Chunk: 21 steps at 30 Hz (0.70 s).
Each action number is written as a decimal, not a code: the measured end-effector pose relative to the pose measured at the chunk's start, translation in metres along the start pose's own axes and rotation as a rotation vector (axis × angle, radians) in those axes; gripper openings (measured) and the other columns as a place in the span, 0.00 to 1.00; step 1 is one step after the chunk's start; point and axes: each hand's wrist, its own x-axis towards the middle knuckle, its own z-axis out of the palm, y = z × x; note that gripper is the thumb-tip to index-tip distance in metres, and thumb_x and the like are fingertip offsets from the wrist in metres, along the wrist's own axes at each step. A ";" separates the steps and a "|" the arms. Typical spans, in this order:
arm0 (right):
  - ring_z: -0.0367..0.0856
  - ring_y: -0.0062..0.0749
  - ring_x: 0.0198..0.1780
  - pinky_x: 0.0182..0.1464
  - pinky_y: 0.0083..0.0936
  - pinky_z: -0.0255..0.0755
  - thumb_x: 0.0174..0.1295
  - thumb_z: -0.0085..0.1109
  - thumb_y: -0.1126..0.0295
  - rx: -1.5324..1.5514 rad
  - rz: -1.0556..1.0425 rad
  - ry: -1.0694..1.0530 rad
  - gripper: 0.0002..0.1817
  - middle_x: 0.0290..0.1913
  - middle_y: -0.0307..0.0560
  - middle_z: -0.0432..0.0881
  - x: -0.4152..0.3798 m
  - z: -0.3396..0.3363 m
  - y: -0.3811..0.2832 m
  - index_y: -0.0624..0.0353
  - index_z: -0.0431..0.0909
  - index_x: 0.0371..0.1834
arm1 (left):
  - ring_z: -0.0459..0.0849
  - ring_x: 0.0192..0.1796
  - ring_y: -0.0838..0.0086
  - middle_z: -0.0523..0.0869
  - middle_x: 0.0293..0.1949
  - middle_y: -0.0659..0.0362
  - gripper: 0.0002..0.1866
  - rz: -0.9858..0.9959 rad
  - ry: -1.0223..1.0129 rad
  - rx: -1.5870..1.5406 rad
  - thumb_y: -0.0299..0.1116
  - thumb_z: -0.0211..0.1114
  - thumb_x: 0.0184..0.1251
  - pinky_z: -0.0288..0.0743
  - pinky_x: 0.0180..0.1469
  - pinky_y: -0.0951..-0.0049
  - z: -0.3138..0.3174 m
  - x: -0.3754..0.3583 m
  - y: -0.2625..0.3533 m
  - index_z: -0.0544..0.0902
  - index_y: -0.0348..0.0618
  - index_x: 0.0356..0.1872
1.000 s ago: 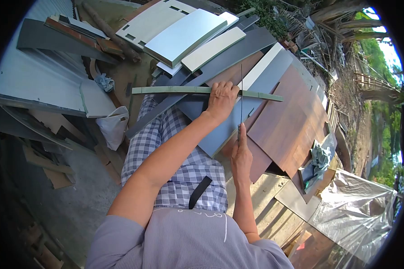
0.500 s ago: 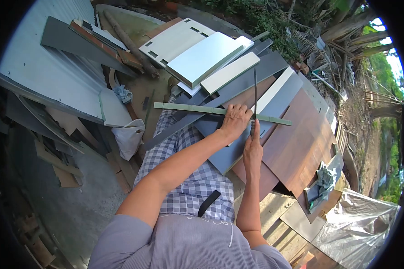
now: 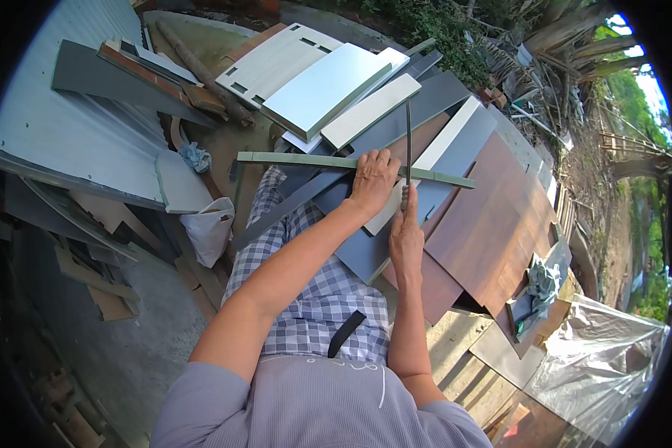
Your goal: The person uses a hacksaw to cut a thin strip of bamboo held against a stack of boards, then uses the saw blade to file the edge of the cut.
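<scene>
We saw a green strip (image 3: 299, 160), a dark blade (image 3: 408, 138), grey-and-white checked trousers (image 3: 295, 317), a grey shirt (image 3: 306, 407), a brown board (image 3: 493, 224).

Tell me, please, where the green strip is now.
In the head view, the green strip runs crosswise just above centre, held by the left hand and crossing the thin tool in the right hand.

Outdoor work yard (image 3: 164, 332), piled boards (image 3: 493, 224), corrugated sheeting (image 3: 75, 160), leafy greenery (image 3: 440, 30)
</scene>
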 end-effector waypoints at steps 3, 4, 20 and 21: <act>0.81 0.61 0.33 0.36 0.50 0.69 0.70 0.43 0.73 -0.050 0.029 -0.009 0.33 0.33 0.67 0.81 -0.030 0.001 0.012 0.42 0.47 0.77 | 0.76 0.47 0.62 0.76 0.39 0.56 0.07 -0.009 0.013 -0.002 0.30 0.67 0.56 0.66 0.49 0.61 0.000 0.000 0.001 0.80 0.44 0.35; 0.81 0.61 0.33 0.36 0.50 0.70 0.70 0.43 0.73 -0.052 -0.001 0.004 0.33 0.34 0.67 0.82 -0.044 0.001 0.021 0.42 0.47 0.77 | 0.76 0.47 0.62 0.76 0.39 0.56 0.08 -0.010 0.025 -0.002 0.30 0.68 0.56 0.66 0.49 0.61 0.001 0.000 0.001 0.80 0.44 0.35; 0.81 0.61 0.33 0.36 0.49 0.71 0.70 0.42 0.72 -0.082 -0.035 -0.007 0.32 0.35 0.68 0.81 0.009 -0.003 -0.005 0.43 0.48 0.77 | 0.75 0.48 0.64 0.77 0.39 0.57 0.05 -0.045 0.034 -0.001 0.29 0.66 0.56 0.65 0.50 0.62 0.003 -0.002 0.000 0.80 0.45 0.34; 0.81 0.61 0.33 0.36 0.49 0.71 0.70 0.42 0.72 -0.086 -0.037 -0.007 0.32 0.35 0.68 0.81 0.005 -0.003 -0.002 0.43 0.48 0.77 | 0.75 0.48 0.64 0.77 0.39 0.57 0.05 -0.056 0.027 0.004 0.29 0.66 0.56 0.65 0.50 0.62 0.004 -0.001 0.000 0.80 0.45 0.34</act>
